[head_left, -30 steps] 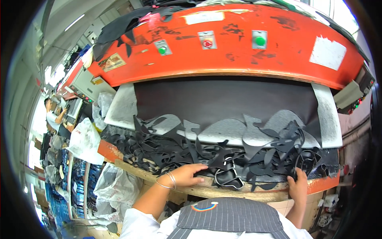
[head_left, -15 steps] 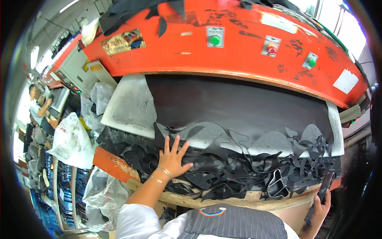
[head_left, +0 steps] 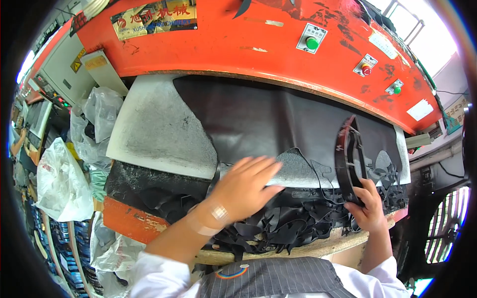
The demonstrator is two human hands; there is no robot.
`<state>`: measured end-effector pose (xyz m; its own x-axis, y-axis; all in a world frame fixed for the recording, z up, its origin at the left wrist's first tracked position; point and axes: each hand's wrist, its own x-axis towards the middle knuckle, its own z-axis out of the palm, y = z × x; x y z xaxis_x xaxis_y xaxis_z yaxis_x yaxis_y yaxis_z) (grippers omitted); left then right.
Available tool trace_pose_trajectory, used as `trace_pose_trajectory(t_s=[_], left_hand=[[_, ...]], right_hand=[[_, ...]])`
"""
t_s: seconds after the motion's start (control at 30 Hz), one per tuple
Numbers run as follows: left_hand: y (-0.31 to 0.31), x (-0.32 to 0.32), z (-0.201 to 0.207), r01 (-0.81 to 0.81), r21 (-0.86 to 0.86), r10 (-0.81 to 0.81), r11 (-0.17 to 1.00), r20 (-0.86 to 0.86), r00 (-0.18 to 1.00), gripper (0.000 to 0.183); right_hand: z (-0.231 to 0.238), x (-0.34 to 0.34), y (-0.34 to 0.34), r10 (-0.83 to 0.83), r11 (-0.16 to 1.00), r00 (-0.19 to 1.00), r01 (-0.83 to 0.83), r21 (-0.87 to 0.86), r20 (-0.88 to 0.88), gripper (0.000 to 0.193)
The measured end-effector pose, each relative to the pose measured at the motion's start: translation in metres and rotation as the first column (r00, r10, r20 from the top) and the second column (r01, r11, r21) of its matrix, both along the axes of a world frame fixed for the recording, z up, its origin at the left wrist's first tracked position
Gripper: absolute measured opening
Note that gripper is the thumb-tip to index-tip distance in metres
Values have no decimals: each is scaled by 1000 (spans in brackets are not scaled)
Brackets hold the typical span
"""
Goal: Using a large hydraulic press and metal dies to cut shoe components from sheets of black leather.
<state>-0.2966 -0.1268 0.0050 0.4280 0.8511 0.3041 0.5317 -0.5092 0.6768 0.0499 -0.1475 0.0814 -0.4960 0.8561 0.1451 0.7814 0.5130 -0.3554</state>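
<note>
A dark brown-black sheet of leather (head_left: 253, 111) covers most of a whitish cutting board (head_left: 154, 124), its near edge scalloped with cut-outs. My left hand (head_left: 243, 191), slightly blurred, reaches over that near edge with fingers stretched out; whether it touches the sheet I cannot tell. In my right hand (head_left: 366, 206) is a long, curved cutting die (head_left: 343, 159), a dark metal frame with crosspieces, gripped at its near end. The die stands out over the right part of the leather. Several dark offcuts (head_left: 283, 223) lie heaped along the board's near side.
A red press beam (head_left: 228, 47) with green and red buttons spans the far side, above the sheet. Clear plastic bags (head_left: 62, 184) stand at the left. A wooden rail (head_left: 213, 257) edges the bench before me.
My right hand has brought the die up from the lower right, over the leather. My left hand has moved right. The sheet's left edge sits farther right on the board, and my view has shifted.
</note>
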Motion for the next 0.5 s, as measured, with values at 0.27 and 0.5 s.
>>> trace_pose_trajectory(t_s=[0.27, 0.5], left_hand=[[114, -95, -91, -554, 229, 575, 800, -558, 599, 62], [106, -158, -106, -737, 56, 723, 673, -259, 641, 61]], right_hand=[[-19, -32, 13, 125, 987, 983, -136, 80, 131, 32], [-57, -1, -41, 262, 964, 906, -263, -43, 332, 24]])
